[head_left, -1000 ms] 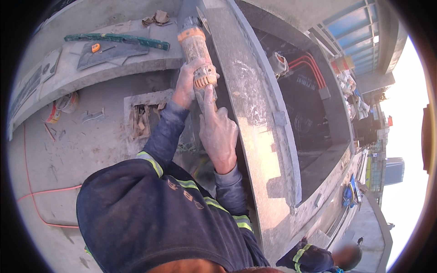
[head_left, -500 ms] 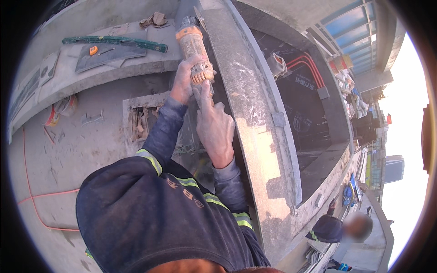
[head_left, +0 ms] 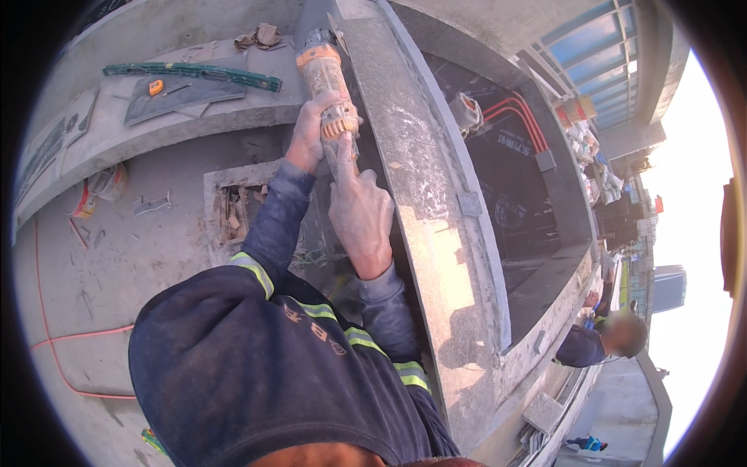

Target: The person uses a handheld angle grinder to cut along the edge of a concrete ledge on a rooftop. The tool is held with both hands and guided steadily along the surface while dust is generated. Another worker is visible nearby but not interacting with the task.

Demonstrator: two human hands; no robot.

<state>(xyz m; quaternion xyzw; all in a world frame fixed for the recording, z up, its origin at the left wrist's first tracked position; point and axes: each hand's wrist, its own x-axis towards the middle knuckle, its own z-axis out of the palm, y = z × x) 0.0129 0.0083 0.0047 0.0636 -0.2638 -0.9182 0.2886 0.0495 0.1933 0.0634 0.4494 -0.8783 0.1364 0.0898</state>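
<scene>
A dusty orange angle grinder (head_left: 331,89) points away from me along the left side of a pale stone ledge (head_left: 436,257). The thin edge of its disc (head_left: 341,37) shows beside the ledge's far end; whether it touches the stone I cannot tell. Around the grinder's body, from the left, my left hand (head_left: 307,134) is closed. My right hand (head_left: 362,218), coated with dust, is closed at the rear end of the tool, one finger stretched forward along its back cap. The palm side of both hands is hidden.
On the curved ledge at left lie a green spirit level (head_left: 194,72), an orange tape measure (head_left: 156,87) and grey slabs (head_left: 187,101). Below are a square floor opening (head_left: 233,210), a bucket (head_left: 107,180) and a red hose (head_left: 85,336). Another person (head_left: 587,342) works at lower right.
The whole view has shifted slightly, with the grinder and both hands a little further left. My grip looks the same. The other person has moved up and changed posture.
</scene>
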